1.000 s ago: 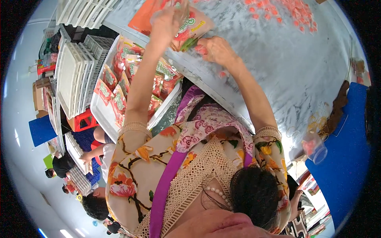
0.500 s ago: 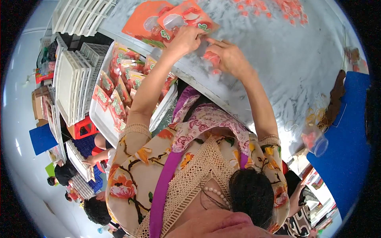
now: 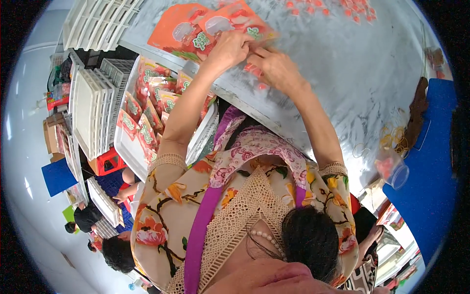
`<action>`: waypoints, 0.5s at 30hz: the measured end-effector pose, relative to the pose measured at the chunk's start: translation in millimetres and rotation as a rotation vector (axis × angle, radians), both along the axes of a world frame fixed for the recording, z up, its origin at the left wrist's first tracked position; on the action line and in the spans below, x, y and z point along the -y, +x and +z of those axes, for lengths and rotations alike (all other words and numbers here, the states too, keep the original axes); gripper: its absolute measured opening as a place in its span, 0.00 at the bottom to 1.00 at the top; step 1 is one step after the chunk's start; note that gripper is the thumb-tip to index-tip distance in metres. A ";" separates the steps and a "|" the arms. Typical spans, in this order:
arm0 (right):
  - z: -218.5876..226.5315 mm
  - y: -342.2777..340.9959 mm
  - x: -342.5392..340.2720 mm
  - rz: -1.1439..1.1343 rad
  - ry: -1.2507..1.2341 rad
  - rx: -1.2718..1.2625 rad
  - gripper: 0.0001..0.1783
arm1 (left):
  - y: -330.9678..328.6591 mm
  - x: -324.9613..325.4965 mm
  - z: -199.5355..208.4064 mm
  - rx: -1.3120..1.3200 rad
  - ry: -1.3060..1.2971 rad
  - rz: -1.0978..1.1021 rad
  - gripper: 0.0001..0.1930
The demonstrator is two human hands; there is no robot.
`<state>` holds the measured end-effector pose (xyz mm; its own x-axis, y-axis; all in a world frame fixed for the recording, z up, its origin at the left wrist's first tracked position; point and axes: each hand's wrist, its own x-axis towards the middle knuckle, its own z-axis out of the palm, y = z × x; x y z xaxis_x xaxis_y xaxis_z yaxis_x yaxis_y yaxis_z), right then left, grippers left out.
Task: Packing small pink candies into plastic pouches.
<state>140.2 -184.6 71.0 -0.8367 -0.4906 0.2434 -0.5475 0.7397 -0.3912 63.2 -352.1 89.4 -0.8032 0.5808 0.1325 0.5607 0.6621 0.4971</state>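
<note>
On the grey metal table, two flat orange-red pouches (image 3: 159,36) overlap at the far left. My left hand (image 3: 230,49) pinches the near edge of the upper pouch (image 3: 235,14), thumb and fingers closed at its corner. Just to the right, my right hand (image 3: 279,71) is curled around several small red wrapped pieces (image 3: 253,69), its fingertips touching the pouch's right end beside my left fingers. One loose red piece (image 3: 262,86) lies on the table below that hand. Whether the pouch's mouth is parted is hidden by my fingers.
Left of the table, a white crate (image 3: 128,153) holds several filled pouches (image 3: 147,132), with stacked white crates (image 3: 90,112) beyond. Loose red pieces (image 3: 355,9) are scattered at the far side. A clear jar (image 3: 399,176) and yellow rubber bands (image 3: 391,139) sit near a blue board (image 3: 416,201).
My right hand has moved left with the red pieces, up against the pouch's end. My left hand keeps its pinch there, and the pouch's right end has shifted slightly.
</note>
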 end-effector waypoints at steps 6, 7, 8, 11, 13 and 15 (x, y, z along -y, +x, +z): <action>-3.5 13.6 -10.9 0.077 0.006 -0.025 0.18 | -9.1 4.8 11.4 -0.260 0.239 0.126 0.12; -4.8 13.7 -15.5 0.076 0.007 -0.024 0.18 | -5.4 2.9 11.5 -0.259 0.240 0.125 0.12; -6.1 12.2 -22.2 0.081 -0.021 0.000 0.19 | 0.5 -1.3 13.0 -0.131 0.192 0.150 0.12; -5.8 16.6 -43.4 0.094 -0.281 0.085 0.19 | 13.2 -11.7 17.3 0.101 0.142 0.145 0.13; -2.6 20.8 -48.5 0.110 -0.514 0.142 0.20 | 12.6 -16.0 14.2 0.202 0.141 0.122 0.12; 7.0 30.4 -47.4 -0.111 -1.035 0.290 0.15 | 10.1 -20.3 5.8 -0.112 0.135 0.065 0.12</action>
